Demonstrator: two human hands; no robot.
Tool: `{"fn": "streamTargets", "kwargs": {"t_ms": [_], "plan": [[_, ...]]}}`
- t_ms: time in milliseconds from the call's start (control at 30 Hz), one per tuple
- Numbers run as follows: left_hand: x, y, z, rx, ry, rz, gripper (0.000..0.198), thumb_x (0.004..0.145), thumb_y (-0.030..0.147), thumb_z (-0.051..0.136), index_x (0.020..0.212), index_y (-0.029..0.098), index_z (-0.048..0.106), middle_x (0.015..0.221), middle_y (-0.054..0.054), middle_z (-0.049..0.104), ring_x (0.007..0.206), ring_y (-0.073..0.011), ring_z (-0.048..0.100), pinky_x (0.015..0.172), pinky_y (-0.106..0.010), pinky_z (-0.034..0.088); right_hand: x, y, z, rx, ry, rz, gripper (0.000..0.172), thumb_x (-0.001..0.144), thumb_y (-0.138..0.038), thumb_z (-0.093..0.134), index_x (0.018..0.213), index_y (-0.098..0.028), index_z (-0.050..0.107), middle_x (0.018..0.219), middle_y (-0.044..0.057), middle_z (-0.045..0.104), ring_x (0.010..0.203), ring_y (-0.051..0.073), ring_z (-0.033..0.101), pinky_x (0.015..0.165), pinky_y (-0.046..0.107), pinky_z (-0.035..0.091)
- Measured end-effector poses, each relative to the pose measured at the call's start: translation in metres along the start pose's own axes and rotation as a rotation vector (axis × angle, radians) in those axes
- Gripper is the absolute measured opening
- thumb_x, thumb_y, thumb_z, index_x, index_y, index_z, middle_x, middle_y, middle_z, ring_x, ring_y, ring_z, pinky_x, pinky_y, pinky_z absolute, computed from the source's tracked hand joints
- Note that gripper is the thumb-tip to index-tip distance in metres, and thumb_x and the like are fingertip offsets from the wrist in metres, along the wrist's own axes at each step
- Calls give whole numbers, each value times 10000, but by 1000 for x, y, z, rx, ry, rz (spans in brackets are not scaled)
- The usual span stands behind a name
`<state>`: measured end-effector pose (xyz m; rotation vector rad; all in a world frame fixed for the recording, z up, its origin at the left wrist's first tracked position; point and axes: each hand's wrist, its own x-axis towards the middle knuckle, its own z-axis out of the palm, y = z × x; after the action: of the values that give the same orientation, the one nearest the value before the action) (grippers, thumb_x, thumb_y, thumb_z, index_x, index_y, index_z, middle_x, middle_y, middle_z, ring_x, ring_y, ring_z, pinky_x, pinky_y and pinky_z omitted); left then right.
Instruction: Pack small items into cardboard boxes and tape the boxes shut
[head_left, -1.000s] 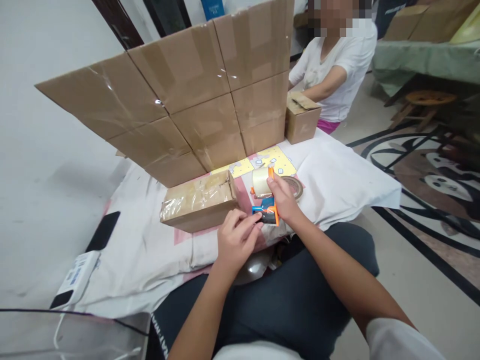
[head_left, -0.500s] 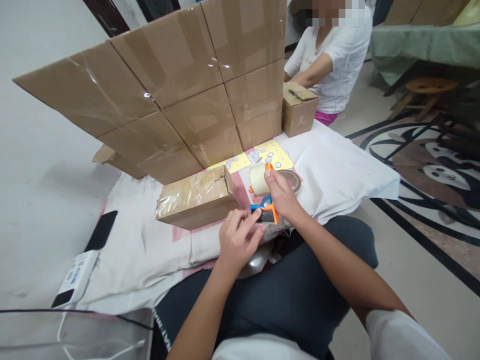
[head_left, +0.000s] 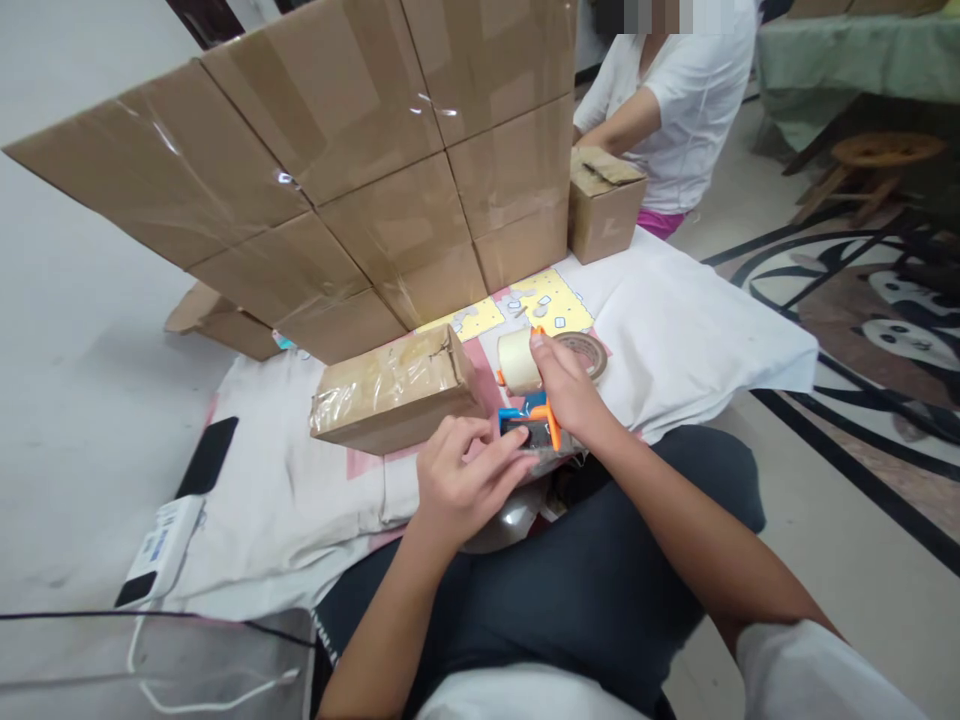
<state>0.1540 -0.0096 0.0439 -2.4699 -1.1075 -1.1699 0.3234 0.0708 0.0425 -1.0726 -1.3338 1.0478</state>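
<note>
My right hand [head_left: 571,388] is wrapped round an orange and blue tape dispenser [head_left: 534,418] carrying a roll of clear, yellowish packing tape [head_left: 517,362]. My left hand [head_left: 466,475] has its fingers apart, with the index fingertip touching the dark plate at the dispenser's near end. Just left of the dispenser lies a closed, taped cardboard box [head_left: 394,395] on the cloth-covered table [head_left: 300,480]. Behind my right hand rests another roll of tape [head_left: 589,355], partly hidden by the hand.
Stacked taped cartons [head_left: 382,190] form a wall across the table's back. A small carton [head_left: 607,205] stands at their right, near a person in a white top [head_left: 690,130]. A power strip [head_left: 161,550] and a black phone-like slab [head_left: 208,457] lie at left.
My left hand has shifted slightly left and its index finger now lies lower on the dispenser's dark plate. My right hand keeps its hold. The camera view has moved a little.
</note>
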Motion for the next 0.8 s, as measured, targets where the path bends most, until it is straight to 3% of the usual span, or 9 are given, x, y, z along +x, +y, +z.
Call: {"fn": "streamTargets", "kwargs": {"t_ms": [267, 500, 633, 800], "plan": [[5, -1, 1, -52, -43, 14, 264, 847, 174, 757, 1101, 192, 688, 874, -52, 665, 765, -159, 553, 684, -282, 461, 0, 3, -1, 0, 10, 38, 531, 927, -718, 422, 763, -226, 535, 735, 14, 585, 796, 203, 556, 779, 340, 443], [6, 4, 2, 107, -20, 81, 128, 893, 127, 672, 1010, 172, 648, 827, -52, 677, 726, -166, 571, 663, -298, 439, 3, 8, 1, 11, -2, 5, 542, 928, -711, 432, 713, -221, 513, 690, 11, 575, 719, 188, 545, 686, 326, 436], [12, 16, -5, 267, -69, 166, 28, 913, 149, 644, 922, 167, 625, 740, -45, 633, 685, -179, 563, 628, -323, 398, 6, 11, 1, 46, 67, -74, 528, 937, -687, 450, 696, -219, 489, 667, -2, 518, 660, 165, 481, 618, 306, 396], [12, 25, -15, 370, -114, 249, 118, 846, 128, 722, 907, 150, 624, 682, -34, 578, 635, -191, 472, 592, -353, 326, 3, 7, 1, 86, 79, -135, 529, 944, -676, 451, 680, -218, 448, 654, -7, 457, 629, 151, 422, 585, 298, 345]]}}
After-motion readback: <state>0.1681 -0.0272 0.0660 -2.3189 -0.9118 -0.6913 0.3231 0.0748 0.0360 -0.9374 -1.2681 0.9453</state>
